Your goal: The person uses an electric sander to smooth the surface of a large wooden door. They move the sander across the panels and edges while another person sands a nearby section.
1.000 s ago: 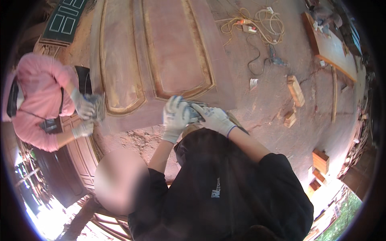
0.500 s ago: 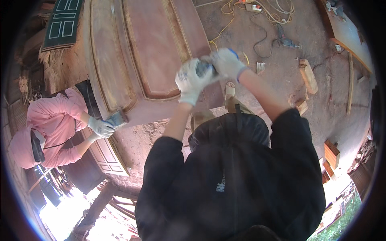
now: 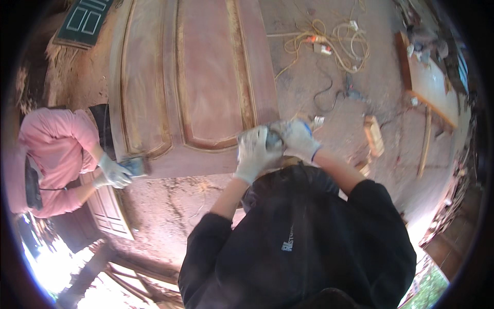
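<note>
A large reddish-brown panelled wooden door (image 3: 208, 72) lies flat in front of me, its raised mouldings worn to a yellowish tone. At its near right corner, my left hand (image 3: 254, 154) in a white work glove is closed round a dark grey hand tool (image 3: 276, 138). My right hand (image 3: 299, 140), gloved too, grips the same tool from the right. Both gloves cover most of it, and motion blurs it, so its exact kind cannot be made out. Whether its underside touches the door is hidden.
At the left, a co-worker in pink (image 3: 59, 149) presses a grey-blue block (image 3: 136, 167) on the door's near left corner. Coiled cables (image 3: 352, 49), a corded power tool (image 3: 352, 92) and a wood block (image 3: 374, 136) lie on the floor at right. A smaller panelled door (image 3: 108, 211) is at lower left.
Both my hands have come back toward my body with the grey tool, along the door's right side. The whole view has shifted a little. The co-worker's hands stay near the same corner.
</note>
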Motion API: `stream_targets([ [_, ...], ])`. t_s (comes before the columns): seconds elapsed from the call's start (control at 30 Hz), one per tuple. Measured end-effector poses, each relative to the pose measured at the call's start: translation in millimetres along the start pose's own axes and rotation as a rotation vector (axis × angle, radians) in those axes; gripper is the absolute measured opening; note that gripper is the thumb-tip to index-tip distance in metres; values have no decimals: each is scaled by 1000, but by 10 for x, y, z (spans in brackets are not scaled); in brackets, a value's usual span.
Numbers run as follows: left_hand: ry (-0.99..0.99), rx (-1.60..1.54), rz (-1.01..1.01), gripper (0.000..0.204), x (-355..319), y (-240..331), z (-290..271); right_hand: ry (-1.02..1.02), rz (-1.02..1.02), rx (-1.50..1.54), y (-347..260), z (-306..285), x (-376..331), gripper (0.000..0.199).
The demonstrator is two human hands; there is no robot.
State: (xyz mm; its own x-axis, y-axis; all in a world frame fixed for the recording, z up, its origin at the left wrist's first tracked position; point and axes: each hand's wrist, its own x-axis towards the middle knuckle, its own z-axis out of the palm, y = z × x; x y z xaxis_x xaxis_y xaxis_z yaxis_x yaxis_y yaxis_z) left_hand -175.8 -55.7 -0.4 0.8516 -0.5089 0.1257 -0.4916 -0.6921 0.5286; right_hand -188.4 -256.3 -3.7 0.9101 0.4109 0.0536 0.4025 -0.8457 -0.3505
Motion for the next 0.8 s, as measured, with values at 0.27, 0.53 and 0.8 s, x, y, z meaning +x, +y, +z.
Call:
stream_targets([
  [0.27, 120, -42, -334, 70, -812, 371, -271, -272, -143, 383, -467, 4, 392, 21],
  [0.53, 260, 88, -480, 89, 53, 524, 332, -312, -780, -156, 517, 242, 920, 25],
  [0.8, 310, 157, -695, 85, 2370, 367, 550, -207, -765, -62, 2252, -424, 2503, 12],
])
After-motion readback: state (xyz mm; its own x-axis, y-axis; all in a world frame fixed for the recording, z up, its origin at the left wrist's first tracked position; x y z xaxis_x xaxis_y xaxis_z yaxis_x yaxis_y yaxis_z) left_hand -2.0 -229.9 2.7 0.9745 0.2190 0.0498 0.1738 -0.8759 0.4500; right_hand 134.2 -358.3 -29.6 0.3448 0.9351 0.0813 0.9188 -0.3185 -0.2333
